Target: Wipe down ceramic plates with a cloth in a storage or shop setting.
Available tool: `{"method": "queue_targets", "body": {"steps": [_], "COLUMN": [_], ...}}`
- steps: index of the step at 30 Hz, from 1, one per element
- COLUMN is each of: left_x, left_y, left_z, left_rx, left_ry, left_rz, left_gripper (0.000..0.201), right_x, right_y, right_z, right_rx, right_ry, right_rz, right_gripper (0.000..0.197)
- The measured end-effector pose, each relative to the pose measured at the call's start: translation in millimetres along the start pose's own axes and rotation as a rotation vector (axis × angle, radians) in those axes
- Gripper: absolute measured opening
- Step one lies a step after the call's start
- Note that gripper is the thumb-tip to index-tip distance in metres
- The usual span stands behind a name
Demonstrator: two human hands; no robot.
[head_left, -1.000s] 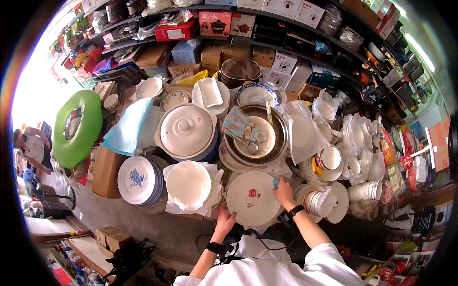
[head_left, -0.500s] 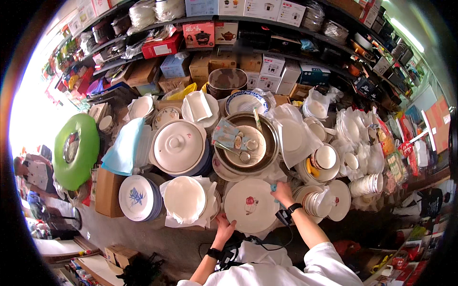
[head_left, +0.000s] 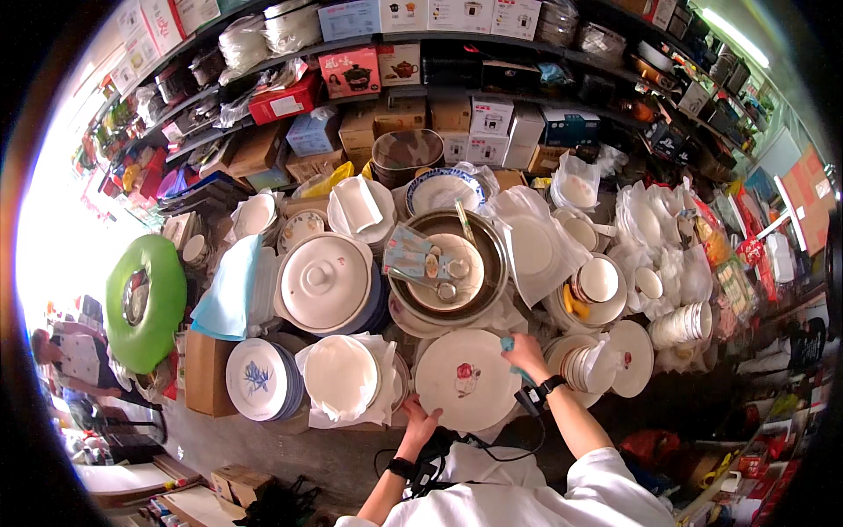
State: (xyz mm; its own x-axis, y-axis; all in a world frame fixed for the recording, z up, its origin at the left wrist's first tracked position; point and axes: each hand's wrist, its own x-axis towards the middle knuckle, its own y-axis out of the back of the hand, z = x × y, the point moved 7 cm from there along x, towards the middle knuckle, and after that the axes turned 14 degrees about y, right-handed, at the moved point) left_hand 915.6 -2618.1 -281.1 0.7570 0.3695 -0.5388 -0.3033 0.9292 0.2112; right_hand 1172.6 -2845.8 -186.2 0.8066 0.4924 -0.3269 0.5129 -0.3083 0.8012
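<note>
A large white plate (head_left: 452, 395) with a red flower print lies at the front edge of the table, directly before me. My left hand (head_left: 421, 420) grips its lower-left rim, thumb on top and fingertips partly hidden at the edge. At the upper-right rim is my right hand (head_left: 527, 354), closed on a blue-green cloth (head_left: 507, 344) that touches the plate. Left of the plate stands a stack of plain white plates (head_left: 342, 378) in paper. On its right, white bowls (head_left: 587, 369) nest together on their side on a plate.
Behind the plate stands a large metal pan (head_left: 498, 263) holding a dish, a packet and spoons. A lidded white pot (head_left: 323, 281) and blue-flowered plates (head_left: 256, 378) are on the left. Wrapped dishes (head_left: 536, 246) crowd the right. Boxes (head_left: 349, 72) fill the shelves beyond.
The view has shifted slightly, so the whole scene sits a little differently. Both hands keep their places on the plate's rim, with the cloth still in the right one.
</note>
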Motion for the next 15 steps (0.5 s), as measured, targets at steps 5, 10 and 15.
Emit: {"method": "queue_targets", "body": {"steps": [5,10,15], "left_x": [5.8,3.9,-13.9], "left_y": [-1.9,-5.7,2.2], "left_z": [-15.9,-17.6,17.8], "left_rx": [-0.038,-0.195,-0.314], "left_ry": [0.014,0.126,0.04], "left_rz": [0.016,-0.054,-0.016], "left_gripper": [0.081,0.082,0.084], "right_x": [-7.3,-9.2,-21.6], "right_y": [6.4,10.4,17.5], "right_z": [-7.5,-10.6,-16.8], "right_rx": [0.068,0.22,0.249], "right_ry": [0.073,0.121,0.14], "right_rz": [0.155,0.127,0.141], "right_gripper": [0.051,0.051,0.039]}}
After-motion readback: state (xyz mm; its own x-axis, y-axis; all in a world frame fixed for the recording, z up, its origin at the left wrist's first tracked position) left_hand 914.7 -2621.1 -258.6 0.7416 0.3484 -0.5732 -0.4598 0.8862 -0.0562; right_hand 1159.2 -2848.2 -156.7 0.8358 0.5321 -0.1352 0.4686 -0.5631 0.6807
